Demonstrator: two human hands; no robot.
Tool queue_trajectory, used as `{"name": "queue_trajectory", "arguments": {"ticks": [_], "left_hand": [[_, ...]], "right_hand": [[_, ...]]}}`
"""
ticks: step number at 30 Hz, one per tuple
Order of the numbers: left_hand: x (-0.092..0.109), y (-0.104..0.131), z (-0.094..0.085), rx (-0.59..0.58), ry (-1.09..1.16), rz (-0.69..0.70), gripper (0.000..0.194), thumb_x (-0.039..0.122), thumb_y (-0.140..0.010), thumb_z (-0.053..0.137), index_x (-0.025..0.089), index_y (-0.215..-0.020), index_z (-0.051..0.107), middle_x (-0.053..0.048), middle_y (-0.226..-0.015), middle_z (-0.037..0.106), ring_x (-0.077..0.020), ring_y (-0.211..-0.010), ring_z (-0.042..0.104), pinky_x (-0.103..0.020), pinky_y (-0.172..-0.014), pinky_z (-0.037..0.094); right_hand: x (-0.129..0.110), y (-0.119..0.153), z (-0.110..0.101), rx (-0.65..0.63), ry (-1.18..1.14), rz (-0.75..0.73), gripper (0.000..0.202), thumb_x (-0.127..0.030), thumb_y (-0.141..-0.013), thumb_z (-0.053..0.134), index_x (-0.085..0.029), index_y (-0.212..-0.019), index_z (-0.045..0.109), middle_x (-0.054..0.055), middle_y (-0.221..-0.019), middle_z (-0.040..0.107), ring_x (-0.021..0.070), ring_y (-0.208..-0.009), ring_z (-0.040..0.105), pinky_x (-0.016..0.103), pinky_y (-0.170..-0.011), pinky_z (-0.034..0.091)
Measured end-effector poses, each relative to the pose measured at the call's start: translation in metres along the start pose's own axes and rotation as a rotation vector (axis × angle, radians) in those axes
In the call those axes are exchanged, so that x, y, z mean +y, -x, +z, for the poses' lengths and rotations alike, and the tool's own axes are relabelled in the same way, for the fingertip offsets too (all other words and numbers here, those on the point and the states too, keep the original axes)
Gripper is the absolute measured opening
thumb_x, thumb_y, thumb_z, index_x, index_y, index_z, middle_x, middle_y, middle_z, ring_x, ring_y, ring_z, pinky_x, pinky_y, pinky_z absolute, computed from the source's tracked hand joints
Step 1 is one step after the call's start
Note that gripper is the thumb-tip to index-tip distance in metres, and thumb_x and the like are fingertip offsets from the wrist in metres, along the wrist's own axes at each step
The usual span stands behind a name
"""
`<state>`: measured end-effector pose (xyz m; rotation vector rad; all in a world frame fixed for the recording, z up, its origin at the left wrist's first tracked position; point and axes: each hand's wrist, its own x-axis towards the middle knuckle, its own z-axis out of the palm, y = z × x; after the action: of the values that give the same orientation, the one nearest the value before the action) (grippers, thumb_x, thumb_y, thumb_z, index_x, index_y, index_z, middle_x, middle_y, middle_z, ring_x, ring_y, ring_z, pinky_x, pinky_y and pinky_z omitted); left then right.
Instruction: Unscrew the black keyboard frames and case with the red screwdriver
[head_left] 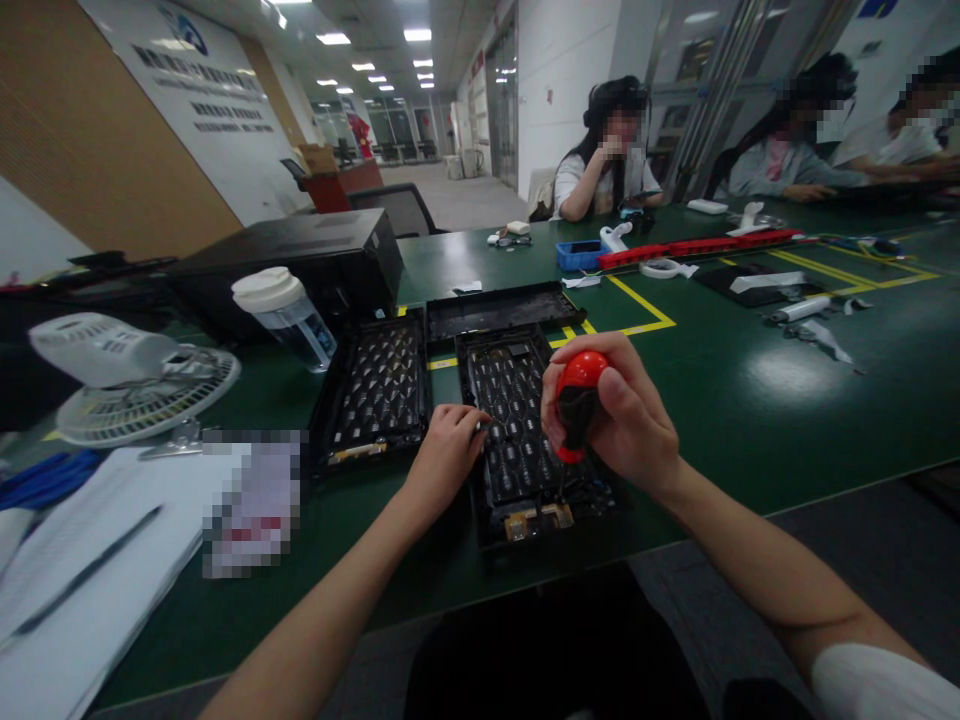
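My right hand (630, 410) is wrapped round a screwdriver with a red and black handle (583, 385). Its thin shaft points down at the lower part of an open black casing (517, 400), near a gold-coloured circuit piece (540, 522). My left hand (448, 445) has its fingers curled over the left edge of that casing, close to a small bright spot too small to name. Rows of dark rounded shapes fill the casing. A second, similar black casing (379, 390) lies to the left, and a shallow black cover (502, 312) lies behind both.
On the left are a white fan (142, 375), a lidded bottle (289, 315), and papers (112, 560) with a pen. A large black box (300, 265) stands behind. Toward the back right lie a blue tray (577, 256), a red strip (697, 247) and tape scraps. Several people sit across the table.
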<state>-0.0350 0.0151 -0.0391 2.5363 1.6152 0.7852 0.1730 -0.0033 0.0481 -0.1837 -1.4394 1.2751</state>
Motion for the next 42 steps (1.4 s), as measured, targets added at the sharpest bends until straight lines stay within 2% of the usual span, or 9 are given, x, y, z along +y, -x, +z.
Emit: {"name": "queue_trajectory", "arguments": {"ticks": [6, 13, 18, 24, 28, 30, 32, 36, 42], "left_hand": [[0.0016, 0.0000, -0.0010, -0.001, -0.012, -0.012, 0.016, 0.013, -0.087, 0.056, 0.017, -0.101, 0.064, -0.007, -0.102, 0.066, -0.0246, -0.101, 0.052, -0.041, -0.094, 0.046], [0.0014, -0.0006, -0.0004, -0.002, -0.021, -0.009, 0.016, 0.014, -0.088, 0.057, 0.017, -0.101, 0.064, -0.007, -0.103, 0.066, -0.0251, -0.102, 0.052, -0.041, -0.094, 0.046], [-0.0010, 0.0010, 0.0017, 0.014, -0.027, 0.003, 0.015, 0.015, -0.088, 0.055, 0.017, -0.100, 0.064, -0.007, -0.104, 0.066, -0.0247, -0.102, 0.052, -0.040, -0.094, 0.047], [0.0013, 0.0007, -0.0001, 0.013, -0.010, -0.002, 0.016, 0.013, -0.087, 0.055, 0.018, -0.100, 0.064, -0.007, -0.103, 0.066, -0.0240, -0.101, 0.053, -0.042, -0.094, 0.047], [0.0023, 0.0002, -0.0013, 0.014, -0.002, -0.001, 0.016, 0.013, -0.087, 0.055, 0.018, -0.100, 0.064, -0.008, -0.103, 0.066, -0.0242, -0.101, 0.053, -0.042, -0.093, 0.048], [0.0025, 0.0003, -0.0016, 0.016, -0.003, 0.000, 0.017, 0.013, -0.087, 0.055, 0.019, -0.100, 0.064, -0.007, -0.103, 0.066, -0.0242, -0.101, 0.053, -0.042, -0.093, 0.048], [0.0025, 0.0004, -0.0016, 0.014, -0.006, -0.003, 0.017, 0.013, -0.087, 0.055, 0.019, -0.100, 0.064, -0.007, -0.103, 0.066, -0.0243, -0.100, 0.053, -0.042, -0.093, 0.047], [0.0013, 0.0004, -0.0003, 0.008, -0.022, -0.004, 0.016, 0.013, -0.087, 0.056, 0.018, -0.101, 0.064, -0.008, -0.103, 0.066, -0.0243, -0.100, 0.052, -0.041, -0.093, 0.047], [0.0000, 0.0006, 0.0010, 0.004, -0.024, 0.004, 0.016, 0.013, -0.087, 0.057, 0.016, -0.101, 0.064, -0.008, -0.104, 0.066, -0.0246, -0.102, 0.052, -0.041, -0.095, 0.047]], "right_hand": [[0.0013, -0.0016, 0.0002, -0.004, 0.066, -0.028, 0.019, -0.034, -0.091, 0.054, -0.023, -0.106, 0.053, 0.000, -0.087, 0.059, 0.0096, -0.058, 0.060, 0.025, -0.050, 0.048], [0.0013, -0.0047, 0.0007, -0.034, 0.125, -0.130, 0.014, -0.026, -0.091, 0.056, -0.024, -0.101, 0.047, 0.001, -0.101, 0.065, 0.0129, -0.075, 0.066, 0.033, -0.067, 0.055], [0.0002, -0.0057, 0.0037, -0.054, 0.092, -0.132, 0.020, -0.019, -0.090, 0.057, -0.025, -0.097, 0.039, -0.003, -0.090, 0.065, 0.0118, -0.068, 0.068, 0.029, -0.057, 0.056], [0.0036, -0.0040, 0.0050, 0.073, 0.155, -0.095, 0.029, -0.019, -0.085, 0.063, -0.027, -0.096, 0.038, -0.007, -0.076, 0.058, 0.0058, -0.045, 0.054, 0.019, -0.038, 0.042], [0.0081, -0.0026, 0.0071, 0.116, 0.145, -0.085, 0.023, -0.029, -0.088, 0.060, -0.027, -0.097, 0.039, -0.006, -0.077, 0.056, 0.0066, -0.047, 0.052, 0.019, -0.038, 0.040], [0.0083, -0.0019, 0.0081, 0.113, 0.095, -0.081, 0.018, -0.040, -0.093, 0.050, -0.027, -0.101, 0.041, -0.004, -0.078, 0.056, 0.0075, -0.049, 0.052, 0.020, -0.039, 0.041], [0.0069, -0.0014, 0.0088, 0.111, 0.064, -0.046, 0.025, -0.046, -0.095, 0.041, -0.025, -0.108, 0.045, -0.002, -0.079, 0.056, 0.0082, -0.049, 0.051, 0.021, -0.039, 0.041], [0.0036, -0.0011, 0.0085, 0.104, 0.088, 0.030, 0.031, -0.041, -0.095, 0.042, -0.021, -0.113, 0.054, 0.001, -0.079, 0.055, 0.0090, -0.052, 0.052, 0.022, -0.041, 0.041], [0.0053, 0.0001, 0.0069, 0.053, 0.079, -0.023, 0.020, -0.036, -0.095, 0.047, -0.023, -0.107, 0.055, -0.001, -0.081, 0.056, 0.0079, -0.052, 0.053, 0.021, -0.042, 0.041]]}}
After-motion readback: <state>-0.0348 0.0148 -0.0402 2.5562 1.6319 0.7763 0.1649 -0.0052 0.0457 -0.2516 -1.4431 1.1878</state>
